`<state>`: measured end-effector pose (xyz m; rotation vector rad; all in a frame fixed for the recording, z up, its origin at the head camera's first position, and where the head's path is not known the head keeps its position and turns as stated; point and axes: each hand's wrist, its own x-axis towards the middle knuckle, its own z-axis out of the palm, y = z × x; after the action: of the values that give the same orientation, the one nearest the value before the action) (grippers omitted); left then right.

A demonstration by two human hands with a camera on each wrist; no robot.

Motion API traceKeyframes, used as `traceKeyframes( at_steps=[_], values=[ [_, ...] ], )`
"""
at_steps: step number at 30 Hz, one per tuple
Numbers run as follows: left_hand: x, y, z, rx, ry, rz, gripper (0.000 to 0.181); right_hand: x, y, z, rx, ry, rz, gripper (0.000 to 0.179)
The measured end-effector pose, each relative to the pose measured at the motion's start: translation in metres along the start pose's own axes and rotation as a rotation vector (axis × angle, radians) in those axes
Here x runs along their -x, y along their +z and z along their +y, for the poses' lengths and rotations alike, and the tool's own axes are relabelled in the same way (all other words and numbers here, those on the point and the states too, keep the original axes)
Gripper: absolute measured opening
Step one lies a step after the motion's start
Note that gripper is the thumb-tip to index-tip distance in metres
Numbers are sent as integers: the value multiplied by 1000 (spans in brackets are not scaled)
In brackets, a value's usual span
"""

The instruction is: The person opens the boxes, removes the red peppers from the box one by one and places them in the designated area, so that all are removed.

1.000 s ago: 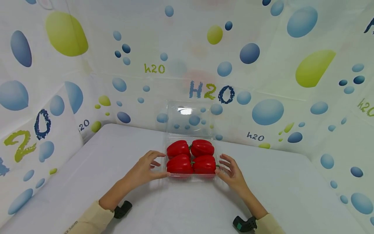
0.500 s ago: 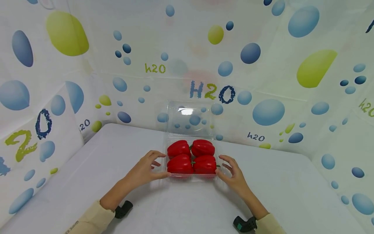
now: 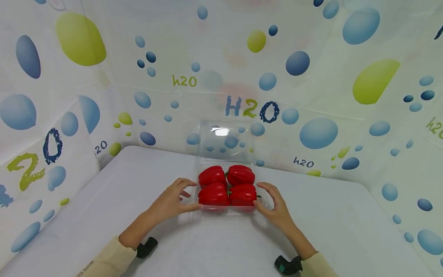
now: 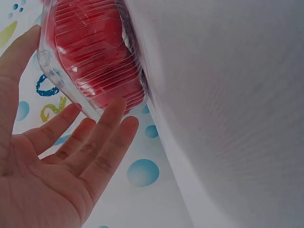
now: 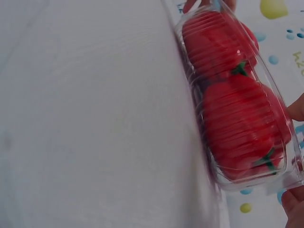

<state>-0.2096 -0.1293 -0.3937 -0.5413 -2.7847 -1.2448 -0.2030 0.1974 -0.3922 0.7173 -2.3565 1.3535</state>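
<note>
Several red bell peppers (image 3: 212, 194) with green stems lie in two rows inside a clear plastic clamshell box (image 3: 228, 208) on the table. Its transparent lid (image 3: 225, 140) stands raised at the back. At the box's left side is my left hand (image 3: 173, 198), thumb at the front corner and fingertips by the side wall. In the left wrist view the fingers (image 4: 109, 142) are extended and spread beside the ribbed wall. My right hand (image 3: 277, 206) is at the right side, its thumb near the front corner and its index fingertip farther back along the rim.
A white cloth covers the table (image 3: 221, 246). Behind it hangs a curtain (image 3: 221, 50) printed with blue and green spots and "H2O". A dark strapped-on device (image 3: 147, 247) sits at the left wrist, another dark device (image 3: 288, 265) at the right.
The right hand's thumb and index finger have shifted slightly left along the box's right side. The left hand, the box and the peppers stay as they were.
</note>
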Motion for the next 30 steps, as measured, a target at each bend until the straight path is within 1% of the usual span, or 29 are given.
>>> traceKeyframes(
  at_steps=[7,12,15,20,22,25,30],
  values=[
    [0,0,-1,-15,3,1,71,-3,4,-5,17,-52,-13,50],
    [0,0,-1,-22,3,1,70,-4,7,-8,52,-95,-11,49],
    [0,0,0,-29,-3,1,70,-4,9,-4,66,-122,-9,48],
    [-1,1,0,-36,-6,3,70,-4,13,18,110,-161,-2,52],
    [-1,1,0,-36,-9,3,70,-4,14,26,127,-167,-8,54],
    [-1,1,0,-36,-14,4,70,-4,14,29,136,-163,-26,54],
    [-1,1,-1,-39,-22,5,71,-5,12,28,127,-110,-55,52]
  ],
)
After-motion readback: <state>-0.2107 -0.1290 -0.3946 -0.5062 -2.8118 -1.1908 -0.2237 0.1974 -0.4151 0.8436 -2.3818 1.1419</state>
